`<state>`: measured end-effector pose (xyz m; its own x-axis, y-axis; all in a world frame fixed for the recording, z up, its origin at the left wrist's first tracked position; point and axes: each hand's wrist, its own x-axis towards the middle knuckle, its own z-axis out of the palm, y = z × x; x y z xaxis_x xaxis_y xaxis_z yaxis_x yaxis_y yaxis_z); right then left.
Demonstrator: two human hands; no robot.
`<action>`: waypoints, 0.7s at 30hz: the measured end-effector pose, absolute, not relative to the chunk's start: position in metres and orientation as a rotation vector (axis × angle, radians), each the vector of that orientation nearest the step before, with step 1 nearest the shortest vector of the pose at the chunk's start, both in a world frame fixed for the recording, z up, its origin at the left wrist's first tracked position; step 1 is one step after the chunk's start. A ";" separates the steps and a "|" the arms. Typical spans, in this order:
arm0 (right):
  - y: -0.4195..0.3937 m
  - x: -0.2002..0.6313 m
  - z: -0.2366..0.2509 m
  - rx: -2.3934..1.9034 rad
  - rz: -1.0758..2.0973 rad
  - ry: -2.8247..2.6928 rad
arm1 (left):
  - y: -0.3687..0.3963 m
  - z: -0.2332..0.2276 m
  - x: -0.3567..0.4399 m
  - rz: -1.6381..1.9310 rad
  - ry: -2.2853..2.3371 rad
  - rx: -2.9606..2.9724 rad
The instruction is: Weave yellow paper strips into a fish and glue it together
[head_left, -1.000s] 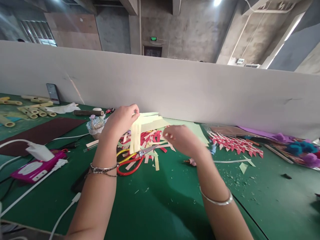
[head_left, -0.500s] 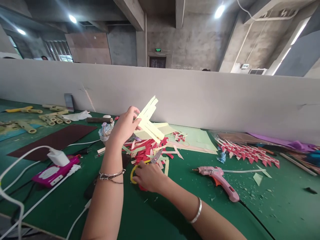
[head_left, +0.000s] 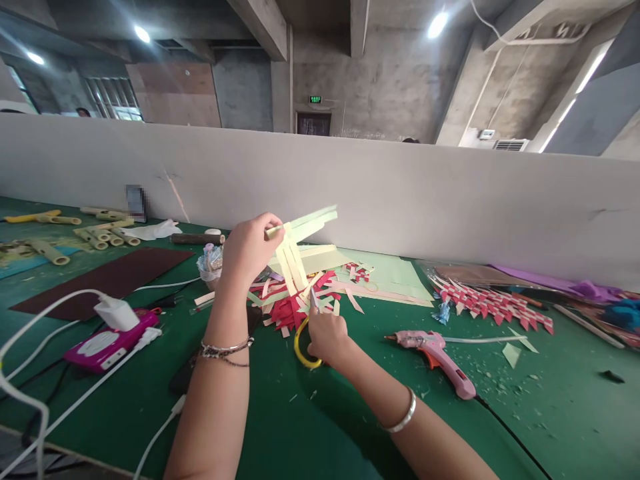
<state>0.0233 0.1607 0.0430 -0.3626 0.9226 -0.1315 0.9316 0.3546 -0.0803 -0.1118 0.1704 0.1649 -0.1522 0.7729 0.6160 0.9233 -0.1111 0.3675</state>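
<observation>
My left hand (head_left: 250, 245) pinches a bunch of pale yellow paper strips (head_left: 300, 241) and holds it up above the green table (head_left: 320, 427). One part of the bunch points right, another hangs down. My right hand (head_left: 327, 337) grips yellow-handled scissors (head_left: 306, 340), lifted off the table, with the blade tips pointing up at the hanging strips. Below both hands lies a heap of red and cream paper scraps (head_left: 295, 303).
A pink glue gun (head_left: 437, 360) lies right of my right hand. Red-and-white woven strips (head_left: 493, 303) and light green sheets (head_left: 390, 273) lie beyond. At left are a pink device with a white charger (head_left: 107, 333), cables, a dark red sheet (head_left: 105, 280) and paper rolls. A grey partition (head_left: 400, 193) backs the table.
My right hand went down to the scissors on the table, took hold of them and raised them toward the strips. My left hand turned the strip bunch.
</observation>
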 end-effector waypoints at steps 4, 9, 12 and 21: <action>0.174 0.040 0.044 1.870 -0.192 2.450 | 0.172 0.165 -0.114 -1.235 -1.901 -1.808; 0.183 0.057 0.060 2.007 -0.180 2.453 | 0.177 0.164 -0.114 -1.342 -1.871 -1.714; 0.184 0.066 0.076 2.102 -0.112 2.477 | 0.180 0.163 -0.113 -1.433 -1.792 -1.651; 0.183 0.109 0.114 2.392 -0.139 2.722 | 0.179 0.163 -0.113 -1.505 -1.871 -1.680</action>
